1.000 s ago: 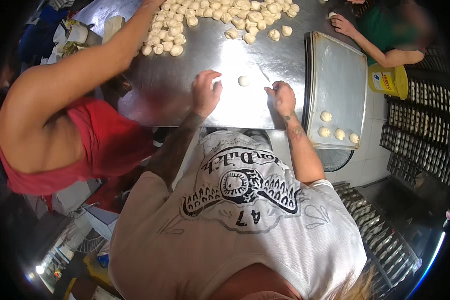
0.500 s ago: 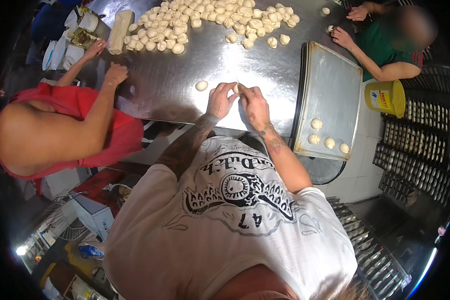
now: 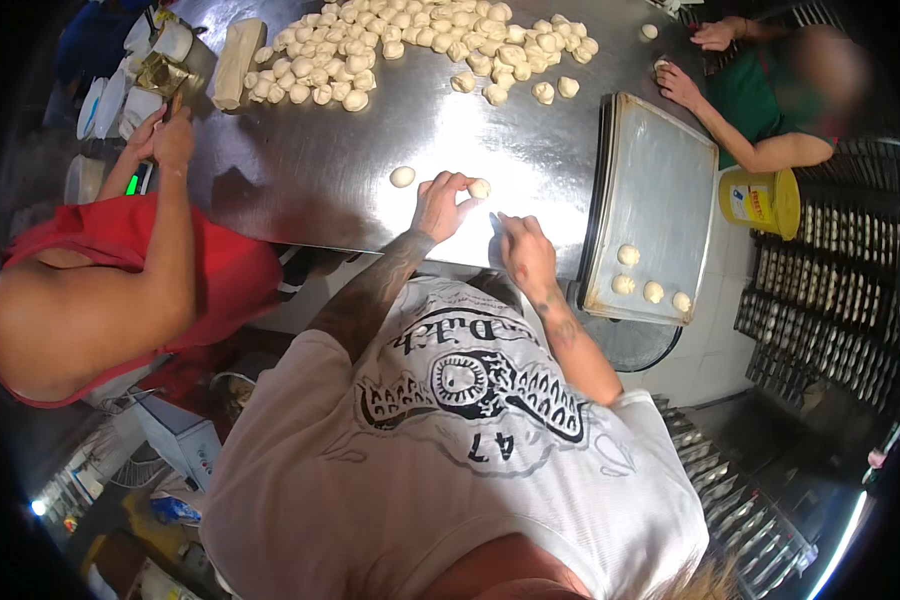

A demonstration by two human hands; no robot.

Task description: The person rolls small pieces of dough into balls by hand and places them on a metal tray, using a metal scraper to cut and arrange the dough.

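Your right hand (image 3: 528, 255) is nearest, its fingers drawn together on a thin bluish thing, perhaps a small blade (image 3: 495, 223); the blur hides its full shape. You angle its tip toward your left hand, probably so that it needs little travel. Your left hand (image 3: 440, 208) pinches a dough ball (image 3: 479, 188) between thumb and fingertips, just above the steel table (image 3: 350, 150) or touching it; I cannot tell which. That fingertip hold likely leaves most of the dough uncovered.

Just beyond your left fingers lies a smooth second ball (image 3: 402, 177), apart and within easy reach. To your right, the tray (image 3: 660, 190) has four bumpy balls (image 3: 627, 255) grouped at its near end, seemingly where your arm reaches most easily. Farther off, the heap of dough (image 3: 340, 65) sits across the table, which presumably leaves working room before you.
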